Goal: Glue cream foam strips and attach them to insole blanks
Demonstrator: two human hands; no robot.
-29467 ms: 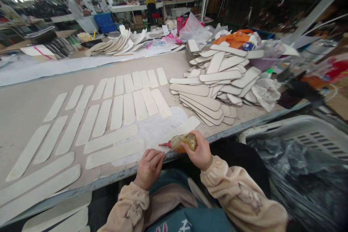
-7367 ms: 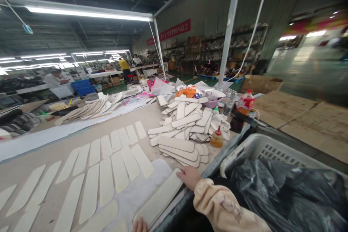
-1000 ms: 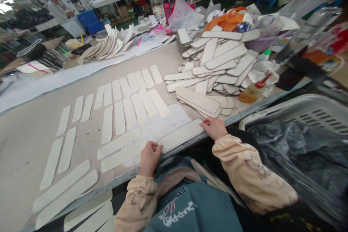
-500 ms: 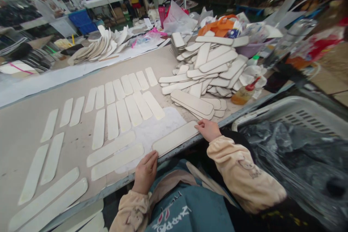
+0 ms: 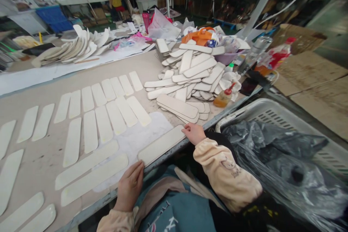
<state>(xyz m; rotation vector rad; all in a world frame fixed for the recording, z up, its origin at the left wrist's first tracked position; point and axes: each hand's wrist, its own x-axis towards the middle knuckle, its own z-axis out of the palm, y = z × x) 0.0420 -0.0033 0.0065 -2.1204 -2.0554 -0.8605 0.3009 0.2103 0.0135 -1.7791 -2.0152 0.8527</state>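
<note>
A long white strip (image 5: 161,145) with rounded ends and a dark edge line lies along the table's front edge. My right hand (image 5: 194,133) pinches its far right end between thumb and fingers. At the near left end, my left hand (image 5: 130,183) grips the corner with its fingers pressed together; the thumb is mostly hidden. Under and behind the strip spreads a white sheet (image 5: 156,125). Two pale strips (image 5: 94,179) lie side by side to the left, and beyond them stand rows of similar pale strips (image 5: 91,130) laid flat.
A loose heap of edged strips (image 5: 190,69) rises at the back right. Beside it stands a glue bottle (image 5: 223,97) with a red nozzle. A light plastic basket (image 5: 268,107) holding dark plastic sits at my right. Curved pieces (image 5: 73,49) are stacked further back.
The view has swung right, so everything appears shifted left. Both hands stay at the ends of the same white strip, which has hardly moved on the table.
</note>
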